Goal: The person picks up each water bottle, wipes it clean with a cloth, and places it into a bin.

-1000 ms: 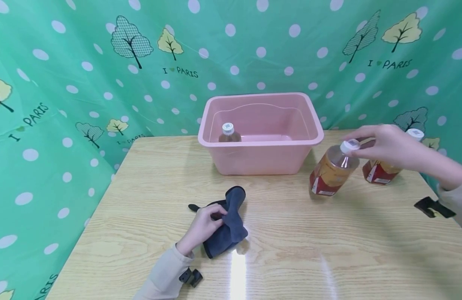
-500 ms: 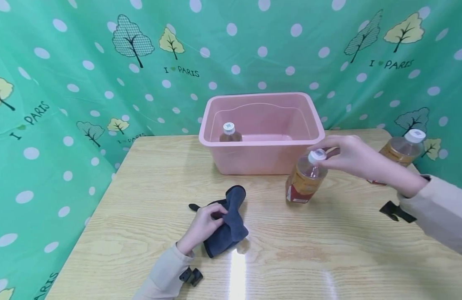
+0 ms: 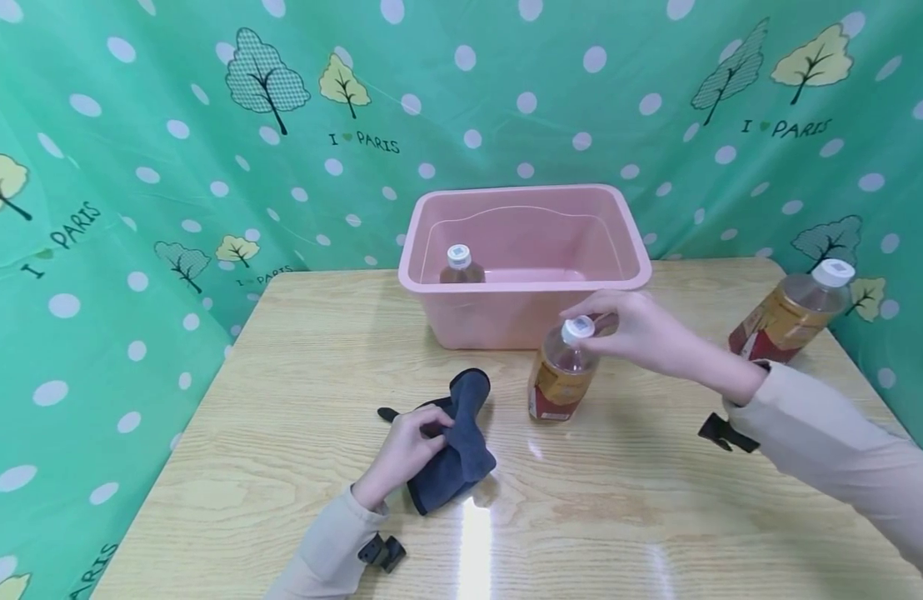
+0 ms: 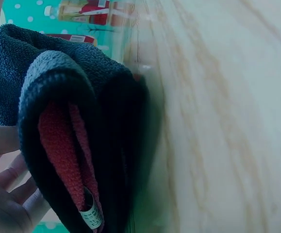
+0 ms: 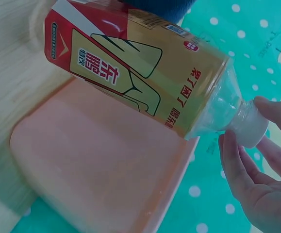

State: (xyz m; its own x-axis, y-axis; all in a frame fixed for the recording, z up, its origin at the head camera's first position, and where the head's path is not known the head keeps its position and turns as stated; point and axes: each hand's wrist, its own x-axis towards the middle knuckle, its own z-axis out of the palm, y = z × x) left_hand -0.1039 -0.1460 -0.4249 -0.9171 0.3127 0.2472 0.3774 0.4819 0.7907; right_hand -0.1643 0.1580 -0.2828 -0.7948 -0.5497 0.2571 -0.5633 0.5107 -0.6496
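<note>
My right hand (image 3: 636, 335) pinches the white cap of a drink bottle (image 3: 561, 379) with a yellow and red label. The bottle leans slightly, in front of the pink bin (image 3: 517, 321). In the right wrist view, fingers and thumb ring the cap (image 5: 249, 124). To the left, my left hand (image 3: 411, 450) grips a bunched dark grey cloth (image 3: 465, 450) on the table. The left wrist view shows the cloth's folds, a reddish inside (image 4: 57, 145) and a small white tag (image 4: 91, 217).
Inside the bin at its left end stands another white-capped bottle (image 3: 461, 268). A similar bottle (image 3: 787, 317) stands near the right edge of the wooden table (image 3: 281, 375). A green dotted curtain (image 3: 506, 83) hangs behind the table and along its left side.
My right hand has carried the bottle leftward from beside the other right-hand bottle to in front of the bin, nearer the cloth. The left hand and cloth have stayed in place.
</note>
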